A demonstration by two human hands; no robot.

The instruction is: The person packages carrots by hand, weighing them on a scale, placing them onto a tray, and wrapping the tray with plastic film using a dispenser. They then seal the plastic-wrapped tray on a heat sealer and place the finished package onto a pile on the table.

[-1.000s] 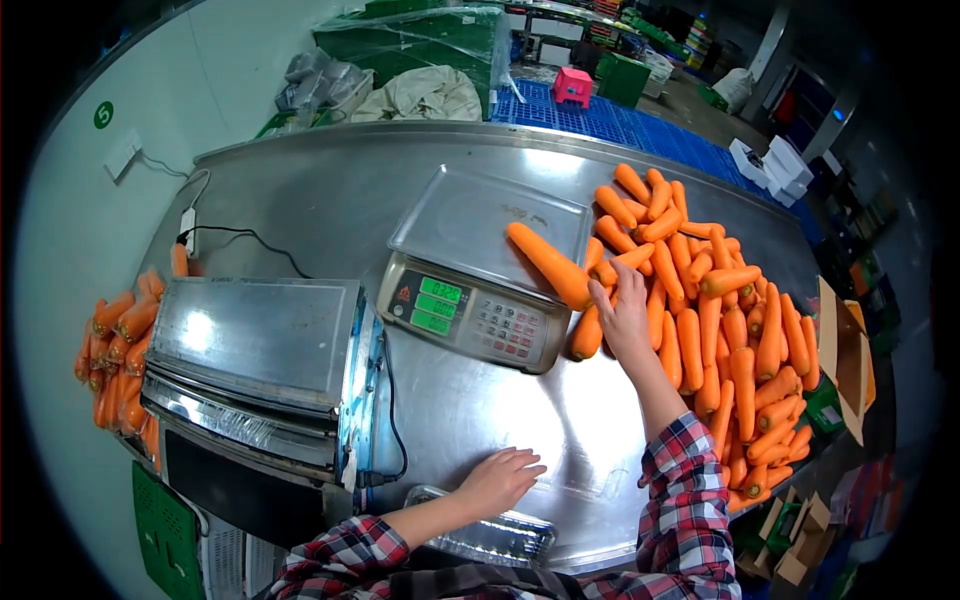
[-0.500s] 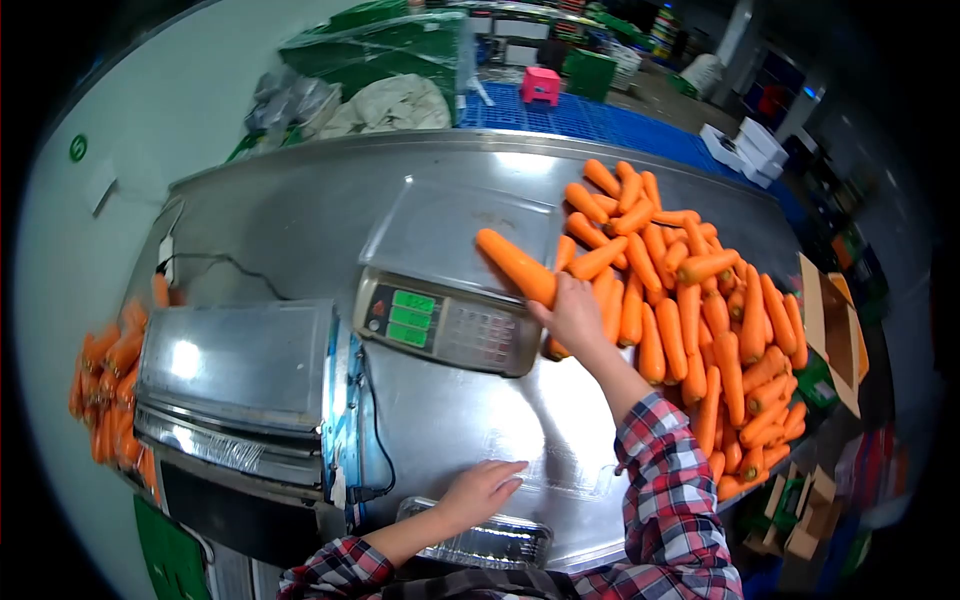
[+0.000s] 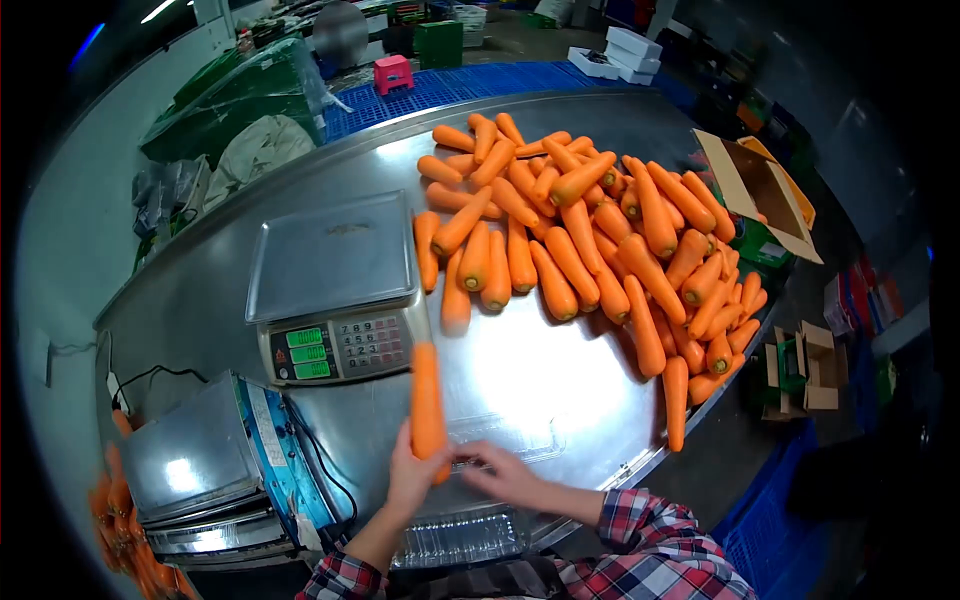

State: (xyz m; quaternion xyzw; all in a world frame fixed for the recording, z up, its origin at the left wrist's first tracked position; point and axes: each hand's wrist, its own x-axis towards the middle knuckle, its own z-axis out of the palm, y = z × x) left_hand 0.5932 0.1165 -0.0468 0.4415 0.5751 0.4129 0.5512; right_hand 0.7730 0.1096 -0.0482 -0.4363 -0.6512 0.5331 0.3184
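A single large carrot (image 3: 427, 400) stands nearly upright in my left hand (image 3: 412, 470), whose fingers wrap round its lower part. Close on its right is my right hand (image 3: 500, 474), with fingers bent toward the carrot's lower end; motion blur hides whether they touch it. Just beyond the carrot is the digital scale (image 3: 345, 345), its metal pan (image 3: 335, 255) bare and its green display lit. A clear plastic tray (image 3: 460, 538) lies below my hands at the near table edge. The big pile of carrots (image 3: 570, 270) spreads to the right of the scale.
A wrapping machine (image 3: 195, 450) stands at the left on the metal table (image 3: 190, 290), with a black cable beside it. Bagged carrots (image 3: 125, 520) hang at the far left. Cardboard boxes (image 3: 755, 185) are beyond the right edge. A pink stool (image 3: 393, 73) stands behind the table.
The view has turned right. The carrot has moved from my right hand above the scale to my left hand near the front. My right hand has come back beside my left.
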